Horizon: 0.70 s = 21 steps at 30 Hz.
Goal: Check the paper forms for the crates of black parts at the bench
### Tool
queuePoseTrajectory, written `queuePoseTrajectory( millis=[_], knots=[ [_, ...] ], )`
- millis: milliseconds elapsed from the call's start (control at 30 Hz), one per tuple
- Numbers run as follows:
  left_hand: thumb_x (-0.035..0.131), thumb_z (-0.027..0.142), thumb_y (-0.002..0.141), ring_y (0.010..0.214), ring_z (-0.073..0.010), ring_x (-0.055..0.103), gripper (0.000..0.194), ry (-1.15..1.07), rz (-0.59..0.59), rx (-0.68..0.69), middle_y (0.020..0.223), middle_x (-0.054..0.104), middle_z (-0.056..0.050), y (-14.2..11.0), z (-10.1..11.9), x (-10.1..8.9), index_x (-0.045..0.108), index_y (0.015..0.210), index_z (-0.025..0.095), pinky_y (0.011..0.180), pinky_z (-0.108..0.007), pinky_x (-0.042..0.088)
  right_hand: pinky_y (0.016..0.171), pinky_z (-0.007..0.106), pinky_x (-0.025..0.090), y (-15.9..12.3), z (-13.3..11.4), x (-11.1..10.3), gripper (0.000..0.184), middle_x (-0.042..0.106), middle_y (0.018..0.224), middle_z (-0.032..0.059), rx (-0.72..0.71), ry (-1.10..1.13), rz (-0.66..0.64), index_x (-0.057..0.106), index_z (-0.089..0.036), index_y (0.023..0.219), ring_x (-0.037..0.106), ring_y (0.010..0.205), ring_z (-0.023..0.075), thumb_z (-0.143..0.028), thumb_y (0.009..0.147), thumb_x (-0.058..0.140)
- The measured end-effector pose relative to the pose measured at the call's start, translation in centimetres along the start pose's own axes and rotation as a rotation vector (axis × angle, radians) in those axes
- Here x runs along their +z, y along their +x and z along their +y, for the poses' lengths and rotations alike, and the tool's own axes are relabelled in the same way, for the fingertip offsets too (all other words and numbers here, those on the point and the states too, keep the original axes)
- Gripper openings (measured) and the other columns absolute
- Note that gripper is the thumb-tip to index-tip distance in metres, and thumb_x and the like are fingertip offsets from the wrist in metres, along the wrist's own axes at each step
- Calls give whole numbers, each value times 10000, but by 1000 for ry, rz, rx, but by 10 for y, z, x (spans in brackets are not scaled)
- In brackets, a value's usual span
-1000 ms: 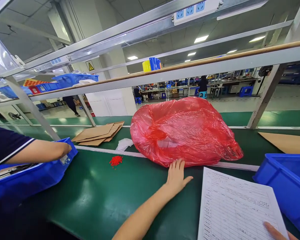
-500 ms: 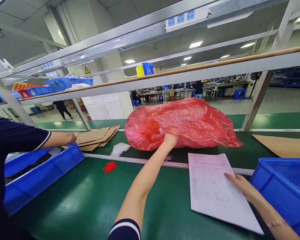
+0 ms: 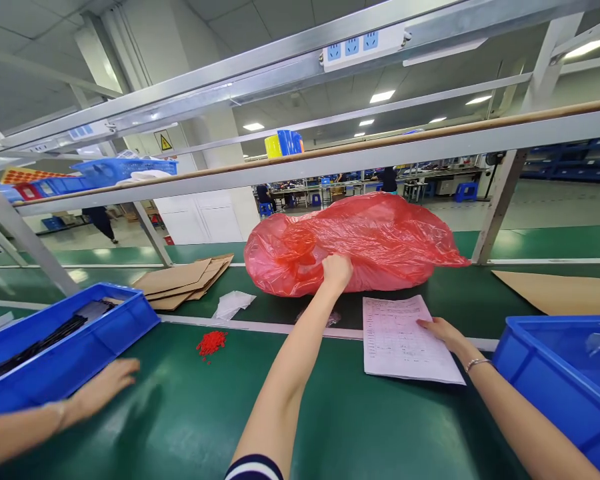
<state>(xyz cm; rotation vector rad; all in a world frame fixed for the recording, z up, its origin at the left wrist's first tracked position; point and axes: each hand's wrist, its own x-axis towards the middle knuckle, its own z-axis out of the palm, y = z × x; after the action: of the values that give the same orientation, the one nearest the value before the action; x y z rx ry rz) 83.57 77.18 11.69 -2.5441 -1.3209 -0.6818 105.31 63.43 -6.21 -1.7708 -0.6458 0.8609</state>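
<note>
A big red plastic bag lies on the far side of the green bench. My left hand is stretched out and closed on the bag's near wall, gripping the film. My right hand rests flat on the right edge of a printed paper form, which lies on the bench in front of the bag. A small clear plastic scrap lies under my left forearm.
A co-worker's hand lies on the bench beside a blue bin of dark parts at left. Another blue bin stands at right. Red pellets, flat cardboard, crumpled white film and a cardboard sheet lie around.
My left hand went from flat at the bag's foot to gripping its side, and the bag has shifted back. The form slid forward under my right hand. The co-worker's hand left the bin.
</note>
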Motion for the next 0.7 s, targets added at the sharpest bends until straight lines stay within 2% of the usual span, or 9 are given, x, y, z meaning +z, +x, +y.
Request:
queuePoseTrajectory(
  millis=[233,300,400,533,633,700],
  knots=[
    [382,280,1044,1033,-265,707,339,-54,53,9,1172,712,-151,-10,-6,1,651,1228,185,887,-360,527,803,397,606,11,11,68,273,684,1155,68,-159,-117,16,651,-161,1182,689,946,208,-341,977,663],
    [381,271,1045,1035,-267,705,334,-56,44,5,1191,703,-159,-13,-8,4,648,1222,176,897,-368,527,826,410,600,17,13,79,271,682,1164,67,-187,-196,48,657,-162,1174,684,970,218,-345,974,666],
    [376,248,1041,1029,-284,707,342,-54,17,-7,1114,721,-178,-16,-10,7,676,1168,144,910,-384,524,874,434,583,31,13,70,270,675,1190,72,-208,-331,136,662,-175,1170,672,1014,230,-365,979,654],
    [409,191,1013,1065,-314,693,325,-68,-15,-9,1058,723,-195,-18,-13,9,696,1136,100,925,-406,528,927,460,559,46,13,34,263,649,1259,91,-271,-475,259,654,-188,1191,648,1082,238,-351,986,642],
    [426,162,1012,1118,-301,671,307,-99,-44,-12,1121,709,-197,-23,-13,9,682,1161,80,963,-423,529,934,460,555,45,13,17,239,657,1241,89,-354,-540,258,663,-179,1166,650,1079,237,-325,977,657],
    [503,160,1000,1099,-262,675,237,-132,-87,-9,1128,711,-162,-28,-12,8,677,1143,87,963,-431,544,931,454,556,39,10,16,210,667,1214,84,-416,-559,213,671,-178,1138,655,1062,231,-312,976,659]
  ],
)
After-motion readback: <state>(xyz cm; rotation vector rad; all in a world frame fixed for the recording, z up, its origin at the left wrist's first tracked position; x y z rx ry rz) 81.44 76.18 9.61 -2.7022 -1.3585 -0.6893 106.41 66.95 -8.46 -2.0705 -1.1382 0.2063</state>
